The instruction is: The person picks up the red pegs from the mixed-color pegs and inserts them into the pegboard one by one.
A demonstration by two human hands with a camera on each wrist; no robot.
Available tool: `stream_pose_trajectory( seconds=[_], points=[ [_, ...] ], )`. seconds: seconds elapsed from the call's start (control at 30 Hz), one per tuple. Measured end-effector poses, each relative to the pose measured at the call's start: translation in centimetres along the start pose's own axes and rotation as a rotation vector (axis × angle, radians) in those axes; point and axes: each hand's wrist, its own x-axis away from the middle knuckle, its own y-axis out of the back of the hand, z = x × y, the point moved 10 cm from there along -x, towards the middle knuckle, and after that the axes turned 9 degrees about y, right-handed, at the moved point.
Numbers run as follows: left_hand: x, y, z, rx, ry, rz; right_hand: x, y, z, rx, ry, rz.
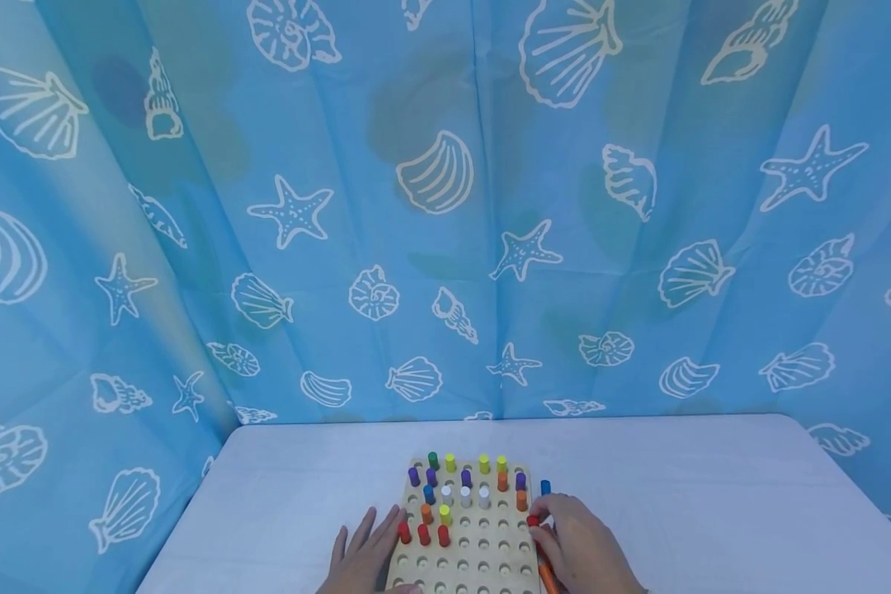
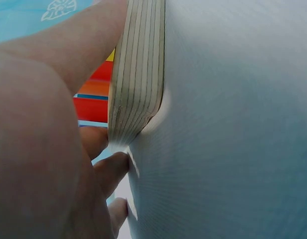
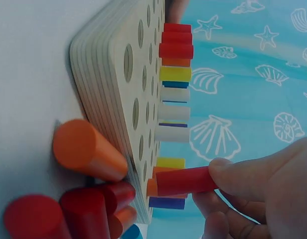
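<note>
A shell-print curtain [image 1: 445, 247] backs the white table [image 1: 297, 470]. Beside the pegboard's [image 1: 493, 535] left edge the left hand [image 1: 364, 557] lies with straight fingers; the right hand [image 1: 582, 544] pinches a red peg [image 3: 186, 180] at the right edge. Loose pegs [image 3: 86, 211] crowd beneath; a low wrist could send them rolling.

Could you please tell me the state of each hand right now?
Left hand: open, at the edge of the pegboard.
Right hand: closed, pinching a red peg.
</note>
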Motion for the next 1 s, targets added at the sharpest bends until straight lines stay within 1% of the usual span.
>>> stream_pose_trajectory(
  seconds=[0.07, 0.17, 0.3, 0.43, 0.67, 0.8, 1.0],
  points=[
    [0.0, 0.1, -0.1, 0.003, -0.003, 0.000, -0.1, 0.0, 0.2, 0.010, 0.010, -0.009],
    [0.1, 0.2, -0.2, 0.002, -0.007, -0.005, -0.2, -0.3, 0.4, 0.015, 0.006, 0.002],
    [0.2, 0.3, -0.3, -0.013, -0.010, -0.012, -0.4, -0.8, 0.5, -0.030, -0.016, 0.040],
    [0.3, 0.2, -0.4, -0.026, -0.011, -0.013, -0.3, -1.3, 0.7, -0.074, -0.019, 0.049],
    [0.3, 0.2, -0.3, -0.055, -0.002, -0.021, -0.5, -1.6, 1.7, -0.057, 0.050, 0.019],
    [0.1, 0.1, -0.1, -0.066, 0.012, -0.015, -0.5, -1.5, 2.3, -0.045, 0.070, 0.010],
    [0.0, 0.0, 0.0, -0.053, 0.021, -0.008, -0.6, -1.5, 2.9, -0.053, 0.083, 0.000]
  ],
)
